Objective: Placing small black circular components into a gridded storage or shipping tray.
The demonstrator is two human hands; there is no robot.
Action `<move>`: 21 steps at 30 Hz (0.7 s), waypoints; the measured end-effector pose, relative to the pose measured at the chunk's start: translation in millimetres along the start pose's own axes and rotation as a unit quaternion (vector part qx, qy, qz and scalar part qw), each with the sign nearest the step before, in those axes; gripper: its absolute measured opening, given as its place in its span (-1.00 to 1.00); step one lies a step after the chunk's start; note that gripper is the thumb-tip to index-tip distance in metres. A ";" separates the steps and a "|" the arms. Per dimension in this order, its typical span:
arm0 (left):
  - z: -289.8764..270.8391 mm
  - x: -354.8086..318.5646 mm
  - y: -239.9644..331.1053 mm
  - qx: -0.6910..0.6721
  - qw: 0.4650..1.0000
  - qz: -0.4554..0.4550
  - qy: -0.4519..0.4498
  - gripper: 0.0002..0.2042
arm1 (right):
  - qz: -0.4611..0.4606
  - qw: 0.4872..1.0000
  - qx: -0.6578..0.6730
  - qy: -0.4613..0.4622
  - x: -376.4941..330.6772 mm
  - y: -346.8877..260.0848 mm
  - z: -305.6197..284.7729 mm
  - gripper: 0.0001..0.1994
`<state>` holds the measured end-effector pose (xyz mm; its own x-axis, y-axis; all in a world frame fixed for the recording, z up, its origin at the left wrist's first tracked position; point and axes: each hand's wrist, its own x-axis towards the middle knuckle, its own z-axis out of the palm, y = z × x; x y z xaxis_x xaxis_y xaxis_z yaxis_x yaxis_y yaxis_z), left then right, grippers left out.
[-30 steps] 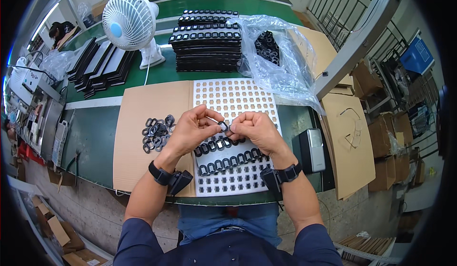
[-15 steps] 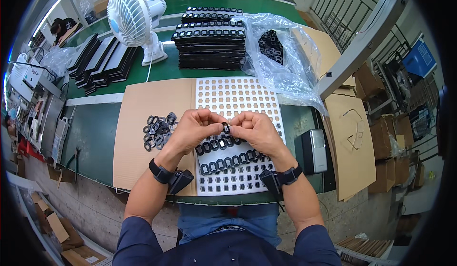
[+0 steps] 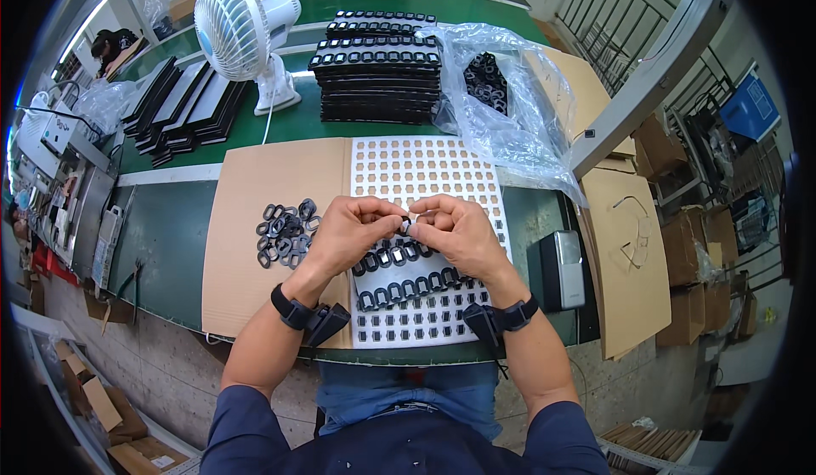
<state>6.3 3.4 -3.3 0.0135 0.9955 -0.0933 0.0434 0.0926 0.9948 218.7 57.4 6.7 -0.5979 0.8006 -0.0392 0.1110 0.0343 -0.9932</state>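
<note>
Your left hand [image 3: 350,235] and right hand [image 3: 461,235] pinched one small black ring [image 3: 405,225] between their fingers [image 3: 388,223], above the white sheet [image 3: 377,173] with holes. More black rings [image 3: 287,234] lay piled on brown cardboard [image 3: 234,237] to the left.

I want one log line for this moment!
left hand: pinching small dark part | right hand: pinching same part | loose dark rings: piled on cardboard

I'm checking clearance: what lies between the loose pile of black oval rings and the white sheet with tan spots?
The head view shows flat brown cardboard, partly hidden by the left hand.
</note>
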 end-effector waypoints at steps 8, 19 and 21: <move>-3.8 1.5 1.4 -0.056 0.997 -0.052 -0.014 -0.81 | 0.007 0.999 -0.031 0.025 -1.4 -3.1 1.9 -0.66; -1.0 1.1 3.4 -0.070 0.994 -0.078 -0.012 -0.81 | 0.003 0.999 -0.044 0.032 -1.5 0.4 0.1 -0.68; -0.9 0.8 3.3 -0.068 0.995 -0.077 -0.012 -0.81 | 0.004 0.999 -0.043 0.030 -1.6 -0.2 0.2 -0.68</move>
<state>5.5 4.4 0.0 0.0403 0.9686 -0.2452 -0.0883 0.2479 0.9648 219.4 56.0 7.0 -0.5492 0.8349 -0.0370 0.1847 0.0780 -0.9797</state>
